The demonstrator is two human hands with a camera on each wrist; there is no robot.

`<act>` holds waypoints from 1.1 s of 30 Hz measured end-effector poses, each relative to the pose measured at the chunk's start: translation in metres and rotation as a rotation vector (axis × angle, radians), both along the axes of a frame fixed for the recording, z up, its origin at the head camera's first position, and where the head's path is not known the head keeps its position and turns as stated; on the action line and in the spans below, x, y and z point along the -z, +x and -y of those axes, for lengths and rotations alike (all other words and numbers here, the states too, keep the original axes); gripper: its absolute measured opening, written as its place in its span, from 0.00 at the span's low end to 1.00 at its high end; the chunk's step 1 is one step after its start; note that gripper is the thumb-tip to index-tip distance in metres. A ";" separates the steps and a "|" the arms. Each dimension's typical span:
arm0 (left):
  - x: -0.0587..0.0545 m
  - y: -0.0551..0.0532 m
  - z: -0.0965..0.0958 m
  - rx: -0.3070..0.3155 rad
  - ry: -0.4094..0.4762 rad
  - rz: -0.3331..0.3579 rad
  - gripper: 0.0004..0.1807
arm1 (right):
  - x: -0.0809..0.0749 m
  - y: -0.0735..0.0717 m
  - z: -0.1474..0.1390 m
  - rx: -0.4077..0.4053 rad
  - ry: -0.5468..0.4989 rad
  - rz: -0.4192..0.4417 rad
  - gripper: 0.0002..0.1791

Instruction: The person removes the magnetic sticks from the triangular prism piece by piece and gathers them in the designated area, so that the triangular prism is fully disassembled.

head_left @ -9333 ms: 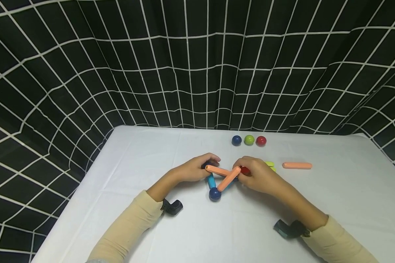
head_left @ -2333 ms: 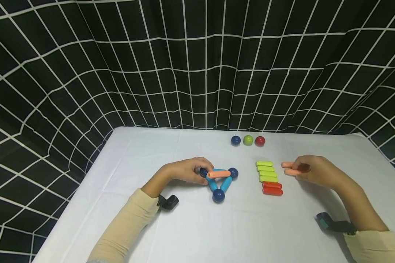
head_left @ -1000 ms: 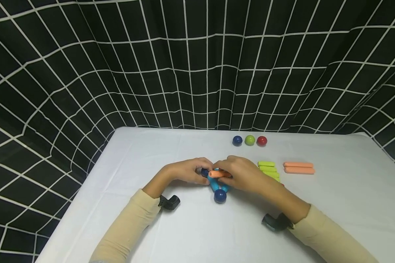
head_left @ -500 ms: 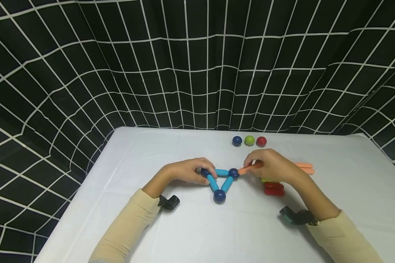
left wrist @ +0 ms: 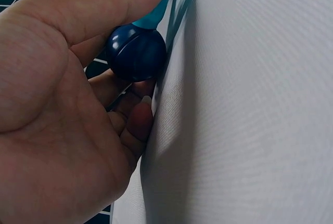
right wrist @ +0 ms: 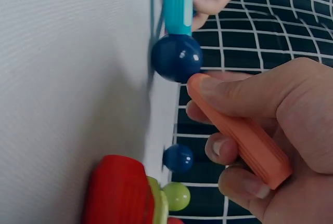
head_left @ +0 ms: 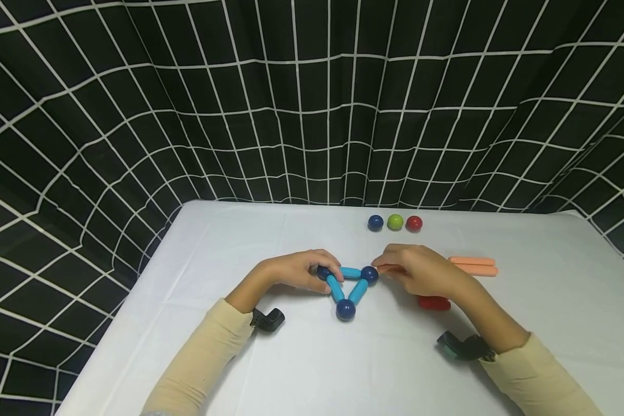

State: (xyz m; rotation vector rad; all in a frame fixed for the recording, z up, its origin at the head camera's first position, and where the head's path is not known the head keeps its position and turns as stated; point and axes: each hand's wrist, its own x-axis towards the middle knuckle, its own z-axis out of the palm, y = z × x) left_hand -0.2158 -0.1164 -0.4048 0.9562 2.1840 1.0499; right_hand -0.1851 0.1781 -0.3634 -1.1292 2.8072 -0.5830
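A flat triangle of light blue rods (head_left: pixel 360 292) and dark blue balls (head_left: pixel 345 309) lies on the white cloth. My left hand (head_left: pixel 301 270) holds its left corner, the thumb pressing a light blue rod (left wrist: pixel 151 11) and the other fingers around the dark blue ball (left wrist: pixel 136 52). Between thumb and fingers, my right hand (head_left: pixel 421 270) pinches an orange rod (right wrist: pixel 242 133). That rod's tip meets or nearly meets the right corner ball (right wrist: pixel 177 57). In the head view the right hand covers most of the orange rod.
Blue (head_left: pixel 375 223), green (head_left: pixel 395 222) and red (head_left: pixel 414 223) balls stand in a row at the back. Two orange rods (head_left: pixel 473 270) lie to the right. Red rods (head_left: pixel 434 303) are partly under the right hand; a yellow-green rod (right wrist: pixel 160 203) shows beside them.
Earlier, orange rods sat on the triangle; two now lie at the right. My right hand took the last one off the triangle's top and brought it outside the right corner. Left hand stays.
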 end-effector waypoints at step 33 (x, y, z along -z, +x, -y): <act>0.006 -0.002 0.000 -0.009 -0.023 -0.023 0.14 | 0.001 0.015 -0.068 0.223 -0.098 -0.032 0.12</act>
